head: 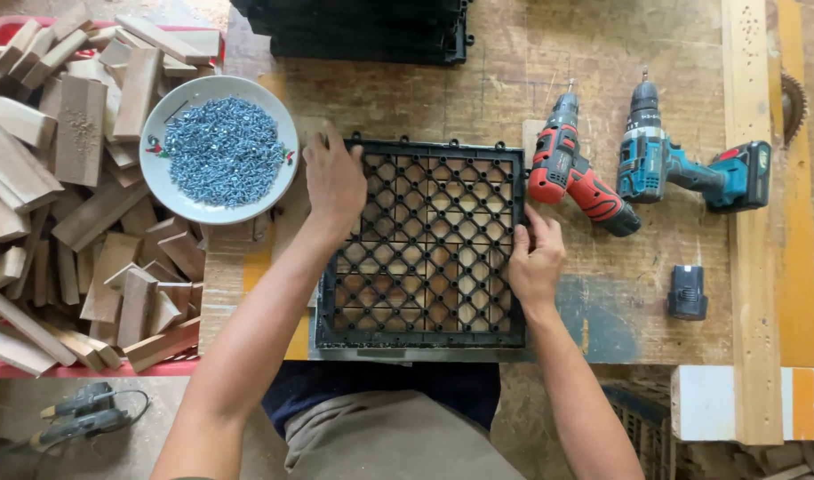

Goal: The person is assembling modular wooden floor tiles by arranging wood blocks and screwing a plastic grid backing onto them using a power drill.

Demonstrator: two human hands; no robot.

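A square black plastic grid tile (pixel 425 244) lies flat on the wooden workbench (pixel 514 80) in front of me, with wood slats showing through its holes. My left hand (pixel 333 182) rests on the tile's upper left corner, palm down, fingers over its edge. My right hand (pixel 536 258) presses against the tile's right edge at mid height, fingers curled on the rim.
A white plate of silver screws (pixel 219 149) sits left of the tile. A red crate of wood blocks (pixel 60 187) fills the far left. A red drill (pixel 571 169), a teal drill (pixel 682 164), and a loose battery (pixel 688 292) lie at right. Stacked black tiles (pixel 371 31) at top.
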